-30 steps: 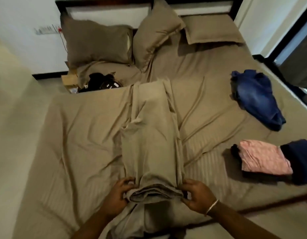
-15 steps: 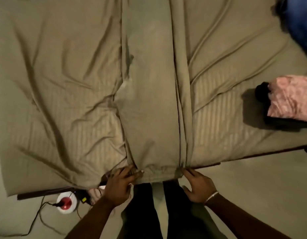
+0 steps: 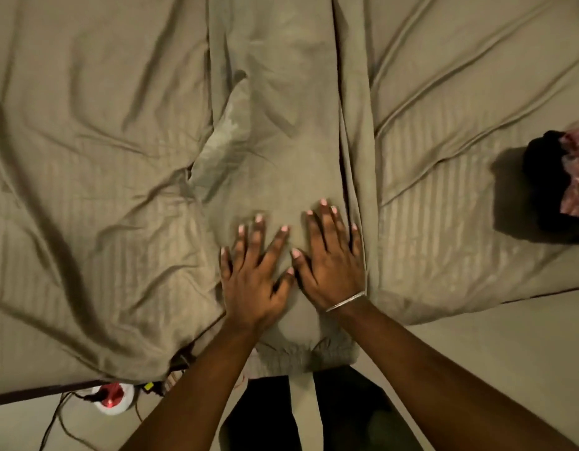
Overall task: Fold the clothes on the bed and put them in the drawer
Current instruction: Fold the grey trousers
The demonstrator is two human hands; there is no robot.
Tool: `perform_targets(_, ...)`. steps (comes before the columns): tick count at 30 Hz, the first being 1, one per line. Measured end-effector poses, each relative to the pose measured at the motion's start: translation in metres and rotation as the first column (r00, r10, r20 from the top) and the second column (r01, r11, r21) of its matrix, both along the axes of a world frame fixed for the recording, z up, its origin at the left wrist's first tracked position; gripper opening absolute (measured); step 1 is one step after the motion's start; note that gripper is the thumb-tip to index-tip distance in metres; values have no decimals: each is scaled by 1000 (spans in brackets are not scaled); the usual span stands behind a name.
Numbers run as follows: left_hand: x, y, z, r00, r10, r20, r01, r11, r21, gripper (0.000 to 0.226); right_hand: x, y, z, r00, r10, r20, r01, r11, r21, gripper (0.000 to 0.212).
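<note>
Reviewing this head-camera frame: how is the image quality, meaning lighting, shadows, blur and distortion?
Head view: dim, warm light with a soft, slightly smeared look; the left hand and right hand pressing flat on the folded sheet are a little blurred at the fingertips; the stacked clothes cast a dark shadow leftward; wide-angle bending curves the bed edge; no glare.

The folded sheet (image 3: 281, 131) is plain olive-tan, and the bed sheet (image 3: 96, 203) below is the same colour with faint woven stripes. At the right edge lies pink mottled cloth (image 3: 577, 177) over something black (image 3: 541, 177), perhaps clothing.
</note>
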State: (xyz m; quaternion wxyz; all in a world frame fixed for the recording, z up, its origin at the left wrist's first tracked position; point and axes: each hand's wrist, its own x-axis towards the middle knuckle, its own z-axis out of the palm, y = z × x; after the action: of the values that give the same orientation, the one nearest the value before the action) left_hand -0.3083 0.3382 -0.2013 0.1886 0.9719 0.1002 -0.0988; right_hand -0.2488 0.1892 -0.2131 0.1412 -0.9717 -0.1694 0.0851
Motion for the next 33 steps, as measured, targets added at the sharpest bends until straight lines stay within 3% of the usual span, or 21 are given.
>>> perform_targets(2,-12,3,-19,994,76,-81,-73,997,32,66,-1,-9,-18,997,-64,-49,60,996,-64,71)
perform_targets(5,-23,4,-25,995,58,-76,-53,997,64,64,-9,-17,-23,996,-87,-34,83,990,-111,75)
perform_targets(9,10,6,-17,982,184,43,-186,981,53,60,-3,-4,-15,989,-147,-6,146,987,-69,75)
perform_targets(13,70,19,-18,980,103,172,-127,983,134,59,53,26,-2,986,-82,143,75,996,57,71)
perform_targets(18,135,41,-38,989,135,66,-144,977,157,65,146,36,-19,895,-414,169,413,910,38,64)
perform_targets(20,142,42,-45,991,134,26,-137,978,160,67,159,29,-25,881,-439,179,439,898,41,55)
perform_targets(24,149,30,-35,990,86,107,-104,980,170,64,134,10,-17,879,-454,144,435,889,145,31)
perform_targets(27,180,8,-15,966,-77,248,58,995,83,42,88,-10,-12,870,-492,11,485,861,154,22)
perform_targets(30,232,-24,-2,990,-11,140,22,997,-77,36,53,-21,-8,848,-525,-67,528,829,184,25)
perform_targets(33,265,-48,-1,995,96,3,-95,990,-101,46,28,-25,-4,814,-567,-125,580,785,218,29)
